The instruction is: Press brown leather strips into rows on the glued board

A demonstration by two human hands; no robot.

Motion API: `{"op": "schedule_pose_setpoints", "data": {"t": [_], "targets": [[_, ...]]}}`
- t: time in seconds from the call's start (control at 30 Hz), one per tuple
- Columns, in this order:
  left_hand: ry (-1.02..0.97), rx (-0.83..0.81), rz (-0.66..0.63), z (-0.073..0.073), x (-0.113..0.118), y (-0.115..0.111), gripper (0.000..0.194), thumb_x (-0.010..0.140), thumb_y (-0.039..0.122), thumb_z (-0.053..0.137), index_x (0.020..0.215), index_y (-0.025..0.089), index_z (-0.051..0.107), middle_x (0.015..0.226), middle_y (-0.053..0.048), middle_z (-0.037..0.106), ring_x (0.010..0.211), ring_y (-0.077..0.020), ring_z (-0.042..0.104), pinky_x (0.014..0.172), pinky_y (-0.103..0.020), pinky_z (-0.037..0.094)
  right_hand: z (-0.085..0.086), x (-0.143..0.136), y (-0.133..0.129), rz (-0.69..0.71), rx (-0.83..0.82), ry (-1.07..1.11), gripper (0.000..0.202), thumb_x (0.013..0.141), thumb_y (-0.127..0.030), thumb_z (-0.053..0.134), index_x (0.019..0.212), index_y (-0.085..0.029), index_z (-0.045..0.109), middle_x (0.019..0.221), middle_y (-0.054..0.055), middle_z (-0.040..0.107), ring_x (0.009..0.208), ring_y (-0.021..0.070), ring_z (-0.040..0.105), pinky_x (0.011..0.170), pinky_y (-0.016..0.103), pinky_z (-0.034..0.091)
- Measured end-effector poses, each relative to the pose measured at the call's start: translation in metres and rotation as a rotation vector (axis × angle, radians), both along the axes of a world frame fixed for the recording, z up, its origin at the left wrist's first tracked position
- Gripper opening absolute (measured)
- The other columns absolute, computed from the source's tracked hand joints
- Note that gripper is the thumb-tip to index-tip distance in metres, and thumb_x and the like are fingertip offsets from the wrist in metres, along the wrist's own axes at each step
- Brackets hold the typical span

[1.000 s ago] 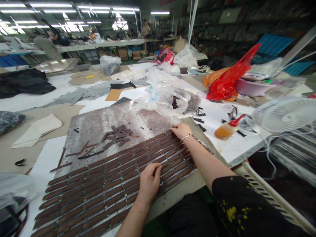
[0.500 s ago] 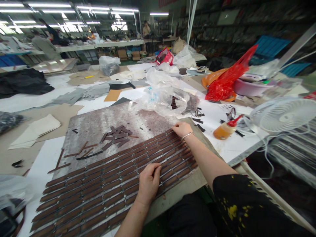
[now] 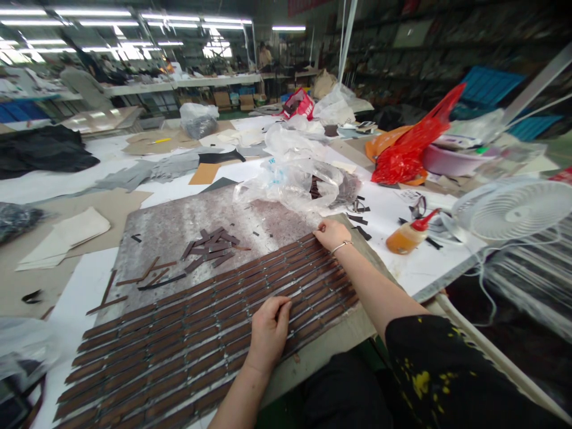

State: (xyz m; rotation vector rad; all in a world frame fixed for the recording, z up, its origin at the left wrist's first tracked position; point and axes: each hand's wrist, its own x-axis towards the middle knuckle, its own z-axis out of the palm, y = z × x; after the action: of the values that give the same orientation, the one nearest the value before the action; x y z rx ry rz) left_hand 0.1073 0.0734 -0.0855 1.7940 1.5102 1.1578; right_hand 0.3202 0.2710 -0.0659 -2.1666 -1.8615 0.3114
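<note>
Rows of narrow brown strips (image 3: 179,333) lie side by side across a stained grey-brown board (image 3: 156,220). My right hand (image 3: 333,235), with a bracelet at the wrist, is at the far right end of the top row; its fingertips are pinched at the strip there, and what they hold is too small to make out. Over the middle of the rows, my left hand (image 3: 269,330) is closed with thumb and forefinger together; anything inside it is hidden. Beyond the rows sits a loose pile of short dark strips (image 3: 210,245), with thin brown strips (image 3: 149,271) left of it.
A clear plastic bag (image 3: 295,185) holding dark pieces lies behind the board. To the right are a red-tipped bottle of amber liquid (image 3: 406,237), a white fan (image 3: 513,208) and a red plastic bag (image 3: 411,149). Pale sheets (image 3: 67,235) lie at the left.
My right hand has shifted very slightly right along the top row. My left hand stays nearly where it was.
</note>
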Motion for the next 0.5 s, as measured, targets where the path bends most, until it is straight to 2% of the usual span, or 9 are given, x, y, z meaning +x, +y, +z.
{"op": "schedule_pose_setpoints", "data": {"t": [0.07, 0.2, 0.37, 0.43, 0.5], "targets": [[-0.001, -0.003, -0.001, 0.000, 0.000, 0.000, 0.014, 0.085, 0.023, 0.052, 0.088, 0.018, 0.065, 0.082, -0.003, 0.067, 0.079, -0.0148, 0.063, 0.073, -0.025, 0.049, 0.000, 0.005, -0.002, 0.020, 0.093, 0.016, 0.024, 0.079, -0.031, 0.054, 0.098, -0.024, 0.067, 0.100, 0.004, 0.065, 0.088, 0.0187, 0.059, 0.074, 0.027, 0.045], [-0.005, -0.008, -0.001, -0.001, -0.001, 0.000, 0.014, 0.085, 0.023, 0.053, 0.089, 0.018, 0.065, 0.083, -0.003, 0.067, 0.079, -0.0148, 0.063, 0.074, -0.025, 0.049, -0.001, 0.010, -0.010, 0.135, 0.225, -0.017, 0.032, 0.083, -0.018, 0.044, 0.100, -0.027, 0.070, 0.108, 0.002, 0.062, 0.092, 0.0163, 0.057, 0.078, 0.025, 0.044], [-0.030, -0.019, 0.012, -0.003, -0.002, -0.001, 0.015, 0.086, 0.025, 0.052, 0.090, 0.018, 0.065, 0.085, -0.003, 0.067, 0.081, -0.0154, 0.062, 0.076, -0.026, 0.048, -0.003, 0.011, -0.014, 0.338, 0.117, -0.175, 0.033, 0.080, -0.015, 0.047, 0.096, -0.030, 0.072, 0.102, 0.003, 0.062, 0.089, 0.0168, 0.057, 0.072, 0.024, 0.044], [-0.052, -0.048, 0.037, -0.003, -0.003, -0.002, 0.016, 0.086, 0.026, 0.051, 0.091, 0.019, 0.065, 0.086, -0.003, 0.067, 0.081, -0.0151, 0.062, 0.075, -0.025, 0.048, -0.001, 0.010, -0.017, 0.346, 0.099, -0.164, 0.033, 0.079, -0.014, 0.048, 0.096, -0.029, 0.072, 0.101, 0.003, 0.062, 0.090, 0.0172, 0.057, 0.073, 0.024, 0.044], [-0.091, -0.090, 0.065, -0.002, -0.003, -0.002, 0.018, 0.088, 0.028, 0.049, 0.093, 0.019, 0.064, 0.082, -0.002, 0.066, 0.076, -0.0137, 0.061, 0.072, -0.024, 0.047, 0.003, 0.008, -0.024, 0.325, 0.190, -0.069, 0.033, 0.082, -0.016, 0.047, 0.101, -0.027, 0.071, 0.103, 0.003, 0.063, 0.091, 0.0177, 0.058, 0.076, 0.025, 0.045]]}}
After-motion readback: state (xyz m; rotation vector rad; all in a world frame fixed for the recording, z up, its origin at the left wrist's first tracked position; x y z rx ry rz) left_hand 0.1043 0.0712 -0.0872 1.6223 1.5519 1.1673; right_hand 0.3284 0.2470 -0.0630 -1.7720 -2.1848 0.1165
